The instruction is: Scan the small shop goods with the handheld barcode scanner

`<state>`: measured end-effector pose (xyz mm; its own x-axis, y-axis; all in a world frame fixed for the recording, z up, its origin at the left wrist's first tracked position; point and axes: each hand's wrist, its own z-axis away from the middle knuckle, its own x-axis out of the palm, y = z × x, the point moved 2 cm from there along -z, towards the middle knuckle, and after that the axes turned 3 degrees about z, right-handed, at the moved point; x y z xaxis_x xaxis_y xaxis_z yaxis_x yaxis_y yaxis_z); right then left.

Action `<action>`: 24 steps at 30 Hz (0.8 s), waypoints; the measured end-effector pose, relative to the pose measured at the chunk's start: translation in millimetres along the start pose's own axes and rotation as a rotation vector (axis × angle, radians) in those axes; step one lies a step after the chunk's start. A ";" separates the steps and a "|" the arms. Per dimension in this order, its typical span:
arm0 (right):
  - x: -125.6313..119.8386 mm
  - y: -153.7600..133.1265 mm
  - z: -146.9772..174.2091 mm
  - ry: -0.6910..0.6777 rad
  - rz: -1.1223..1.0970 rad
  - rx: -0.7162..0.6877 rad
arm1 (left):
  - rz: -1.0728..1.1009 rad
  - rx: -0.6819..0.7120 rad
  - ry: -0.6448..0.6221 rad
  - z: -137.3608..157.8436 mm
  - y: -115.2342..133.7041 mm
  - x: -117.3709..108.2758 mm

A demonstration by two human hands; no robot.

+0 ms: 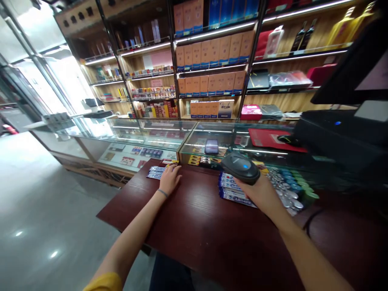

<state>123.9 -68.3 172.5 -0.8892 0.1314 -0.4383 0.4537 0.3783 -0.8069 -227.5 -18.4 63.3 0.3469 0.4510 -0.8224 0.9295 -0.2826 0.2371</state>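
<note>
My right hand [260,194] is wrapped round a black barcode scanner [241,166] with a small blue light on top, held above the table. Under the scanner lie several blue-and-white packets [236,193], partly hidden by that hand. My left hand [170,178] rests at the table's left side with its fingers stretched out and a little apart. Its fingers lie beside a smaller group of blue-and-white packets [155,172], near a yellow packet at the back edge. Whether the fingertips touch these packets, I cannot tell.
A dark red-brown table [184,218] meets a glass display counter [145,139]. Several small cans [292,196] stand right of my right hand. A dark monitor [348,72] rises at the right. On the glass lie a red mat [263,137] and a phone-like device [211,146].
</note>
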 end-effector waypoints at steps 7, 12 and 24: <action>53.8 17.6 16.3 -0.113 0.067 0.034 | -0.020 -0.217 -0.004 21.3 -42.9 -13.6; 81.3 33.3 26.1 -0.220 0.126 0.069 | 0.046 -0.170 -0.152 29.9 -72.4 -21.4; 95.1 54.7 28.4 -0.308 0.190 -0.021 | 0.028 -0.081 -0.355 34.2 -81.4 -23.2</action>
<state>65.9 -61.1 75.4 -0.7277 -0.0800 -0.6812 0.6049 0.3933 -0.6924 -315.5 -34.8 45.4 0.3206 0.1183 -0.9398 0.9320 -0.2164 0.2907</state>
